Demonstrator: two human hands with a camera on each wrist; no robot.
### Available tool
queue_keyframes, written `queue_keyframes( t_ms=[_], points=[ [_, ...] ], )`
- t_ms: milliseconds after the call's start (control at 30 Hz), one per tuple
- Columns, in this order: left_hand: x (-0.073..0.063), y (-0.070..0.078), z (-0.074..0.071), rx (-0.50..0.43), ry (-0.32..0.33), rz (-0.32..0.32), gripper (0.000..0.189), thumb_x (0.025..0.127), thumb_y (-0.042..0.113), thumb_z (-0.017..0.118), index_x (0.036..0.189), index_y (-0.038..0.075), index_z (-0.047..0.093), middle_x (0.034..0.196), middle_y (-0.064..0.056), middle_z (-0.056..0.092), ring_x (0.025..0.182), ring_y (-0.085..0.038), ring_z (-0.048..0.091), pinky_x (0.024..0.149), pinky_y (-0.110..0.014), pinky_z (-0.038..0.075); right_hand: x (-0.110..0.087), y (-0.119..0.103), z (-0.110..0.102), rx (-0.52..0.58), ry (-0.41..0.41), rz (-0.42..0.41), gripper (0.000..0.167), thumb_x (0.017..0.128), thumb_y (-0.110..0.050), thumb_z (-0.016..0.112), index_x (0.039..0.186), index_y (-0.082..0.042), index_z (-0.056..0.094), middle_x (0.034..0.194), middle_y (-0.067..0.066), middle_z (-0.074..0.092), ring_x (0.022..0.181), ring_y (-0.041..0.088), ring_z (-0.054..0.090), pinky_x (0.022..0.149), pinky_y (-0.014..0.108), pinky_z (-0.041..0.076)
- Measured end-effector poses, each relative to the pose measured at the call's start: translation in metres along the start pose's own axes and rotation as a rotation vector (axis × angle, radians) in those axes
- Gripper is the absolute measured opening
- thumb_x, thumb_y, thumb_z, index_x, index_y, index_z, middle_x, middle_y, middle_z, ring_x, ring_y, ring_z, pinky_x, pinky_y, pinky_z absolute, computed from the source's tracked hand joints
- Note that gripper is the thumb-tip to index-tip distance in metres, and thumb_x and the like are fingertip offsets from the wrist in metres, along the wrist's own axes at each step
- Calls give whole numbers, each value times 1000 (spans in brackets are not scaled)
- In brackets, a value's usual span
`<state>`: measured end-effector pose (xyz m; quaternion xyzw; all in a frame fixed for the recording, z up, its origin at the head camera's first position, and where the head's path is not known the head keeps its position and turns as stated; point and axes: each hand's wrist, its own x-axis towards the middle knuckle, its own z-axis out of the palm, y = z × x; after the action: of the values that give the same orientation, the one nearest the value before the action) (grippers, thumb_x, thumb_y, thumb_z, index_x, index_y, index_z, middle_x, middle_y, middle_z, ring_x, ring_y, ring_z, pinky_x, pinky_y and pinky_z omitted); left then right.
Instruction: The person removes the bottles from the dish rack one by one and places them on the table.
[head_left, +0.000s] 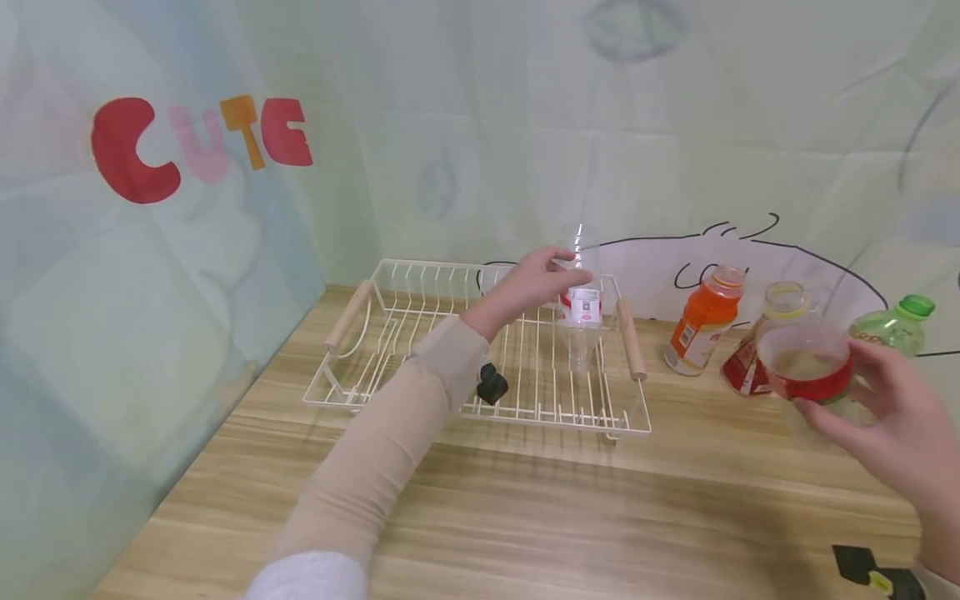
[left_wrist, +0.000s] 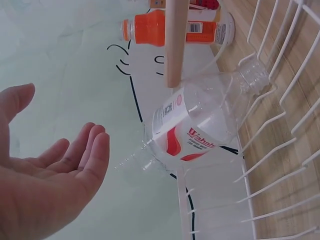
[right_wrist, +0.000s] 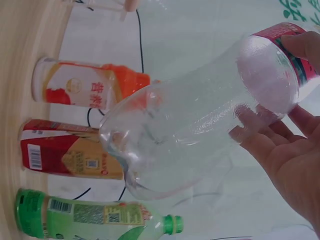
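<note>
My left hand [head_left: 534,285] is beside a clear plastic bottle [left_wrist: 200,120] with a white and red Wahaha label. Its fingers are loosely bent, and a gap separates them from the bottle in the left wrist view. The bottle stands neck down among the wires at the right end of a white dish rack [head_left: 480,412]. At the right, my right hand [head_left: 892,408] grips another clear plastic bottle [right_wrist: 190,120] around its red label, thumb on one side and fingers on the other. This bottle is raised and tilted, its lobed end pointing away from the hand.
Right of the rack stand an orange-topped bottle [head_left: 702,321], a red and tan bottle [head_left: 750,350] and a green-capped bottle [head_left: 892,325]. Wooden handles [head_left: 630,342] flank the rack on the wood-grain table [head_left: 525,517]. A printed curtain [head_left: 480,167] hangs close behind.
</note>
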<state>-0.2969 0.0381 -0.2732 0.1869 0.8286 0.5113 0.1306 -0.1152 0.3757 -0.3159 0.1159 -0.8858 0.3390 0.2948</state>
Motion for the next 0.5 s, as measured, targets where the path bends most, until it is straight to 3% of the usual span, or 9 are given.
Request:
queue_keyframes(
  t_ms=[333,500],
  points=[
    [15,-12,2,-35,62,-70,67,91,39,64,145,9,38,136,-11,52,115,-30,57,98,-42,46,-6,14,1,-21,56,165,79,79,9,70,146,-16,37,126,-24,39,109,-12,40,89,1,33],
    [21,-18,3,-2,79,-127,69,91,41,62,147,12,34,140,-10,48,120,-27,53,102,-43,44,-6,22,7,20,46,233,80,82,7,68,149,-20,32,135,-11,39,115,-8,40,84,-1,36]
  ],
)
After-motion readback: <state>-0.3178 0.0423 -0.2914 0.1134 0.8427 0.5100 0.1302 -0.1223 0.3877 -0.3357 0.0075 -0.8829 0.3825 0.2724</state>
